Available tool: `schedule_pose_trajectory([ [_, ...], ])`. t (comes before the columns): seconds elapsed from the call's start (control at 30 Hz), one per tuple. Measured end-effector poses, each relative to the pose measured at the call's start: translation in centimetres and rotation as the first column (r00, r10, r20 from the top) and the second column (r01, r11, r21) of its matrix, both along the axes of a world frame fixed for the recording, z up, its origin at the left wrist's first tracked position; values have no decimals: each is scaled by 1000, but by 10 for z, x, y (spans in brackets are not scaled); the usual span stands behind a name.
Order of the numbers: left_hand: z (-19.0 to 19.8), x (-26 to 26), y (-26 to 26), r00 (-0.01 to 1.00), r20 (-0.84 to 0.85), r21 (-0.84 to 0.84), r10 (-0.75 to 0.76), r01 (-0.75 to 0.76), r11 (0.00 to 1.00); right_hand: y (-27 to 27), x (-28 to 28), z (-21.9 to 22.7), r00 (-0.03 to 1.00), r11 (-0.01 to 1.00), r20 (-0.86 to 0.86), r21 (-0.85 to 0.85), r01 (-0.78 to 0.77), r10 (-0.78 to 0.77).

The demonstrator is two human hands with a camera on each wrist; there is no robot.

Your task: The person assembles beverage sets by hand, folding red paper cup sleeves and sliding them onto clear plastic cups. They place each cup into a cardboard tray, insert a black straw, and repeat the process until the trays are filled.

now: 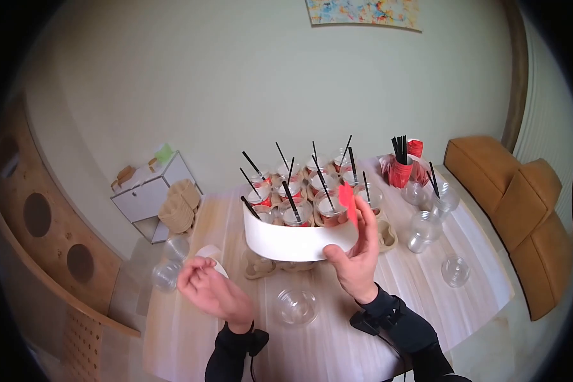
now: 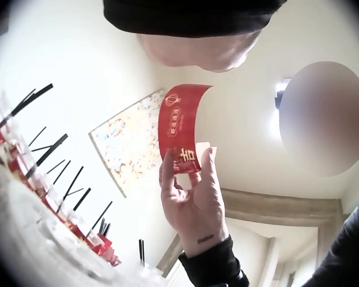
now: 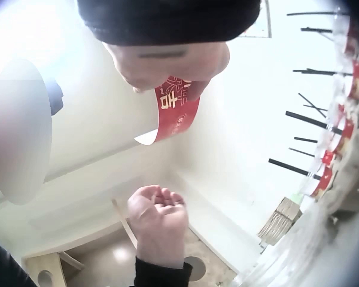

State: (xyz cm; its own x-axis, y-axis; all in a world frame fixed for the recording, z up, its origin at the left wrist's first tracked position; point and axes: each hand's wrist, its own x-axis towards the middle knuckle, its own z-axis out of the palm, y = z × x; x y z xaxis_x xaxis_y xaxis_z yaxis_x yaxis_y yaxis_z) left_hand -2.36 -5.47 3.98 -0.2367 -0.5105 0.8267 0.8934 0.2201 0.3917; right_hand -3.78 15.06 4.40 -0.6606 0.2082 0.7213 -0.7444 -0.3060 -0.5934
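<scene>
My right hand [image 1: 358, 264] holds up a curved paper cup sleeve [image 1: 299, 243] by its right end, thumb on the near side. In the head view its white side faces me; the left wrist view shows the red outside of the sleeve [image 2: 182, 116] with gold print. To the left, my left hand [image 1: 215, 290] is raised with loosely curled fingers and holds nothing. Below and between the hands, a clear plastic cup [image 1: 297, 307] stands on the table. Behind the sleeve are several clear cups in red sleeves with black straws, partly hidden by it.
Pulp cup carriers [image 1: 387, 235] hold the filled rows. Loose clear cups [image 1: 455, 270] stand at the right, and more clear cups [image 1: 167, 274] at the left edge. A red cup [image 1: 400, 173] of black straws stands at the back right. Stacked carriers [image 1: 179, 205] sit beside a white cabinet [image 1: 148, 198].
</scene>
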Motion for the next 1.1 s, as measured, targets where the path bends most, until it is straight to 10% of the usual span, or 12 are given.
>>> schedule_pose_trajectory([
  [0.17, -8, -8, 6, 857, 464, -86, -226, 297, 951, -14, 4, -17, 980, 983, 88, -45, -175, 179],
  [0.23, -9, -6, 4, 517, 539, 183, -664, 698, 692, -21, 8, -24, 973, 981, 141, 29, -191, 185],
  [0.43, -6, -1, -8, 304, 497, 296, -812, 821, 489, -30, 16, -32, 973, 957, 214, 256, -138, 84],
  [0.5, -2, 3, -8, 206, 424, 360, -882, 855, 372, -31, 18, -30, 869, 918, 337, 34, -396, 363],
  [0.6, -14, 2, -9, 133, 382, 463, -915, 829, 314, -36, 14, -44, 906, 968, 364, 40, -249, 218],
  [0.73, -4, 4, -8, 174, 604, 374, -778, 799, 470, -32, 17, -37, 926, 965, 319, 96, -244, 202],
  [0.9, -14, -7, -19, 316, 649, 120, -692, 856, 503, -8, 12, -22, 987, 764, -142, 645, 31, 79],
  [1.1, -10, -3, -13, 346, 620, 147, -705, 831, 537, -5, 18, -6, 979, 690, -154, 724, 21, 132],
])
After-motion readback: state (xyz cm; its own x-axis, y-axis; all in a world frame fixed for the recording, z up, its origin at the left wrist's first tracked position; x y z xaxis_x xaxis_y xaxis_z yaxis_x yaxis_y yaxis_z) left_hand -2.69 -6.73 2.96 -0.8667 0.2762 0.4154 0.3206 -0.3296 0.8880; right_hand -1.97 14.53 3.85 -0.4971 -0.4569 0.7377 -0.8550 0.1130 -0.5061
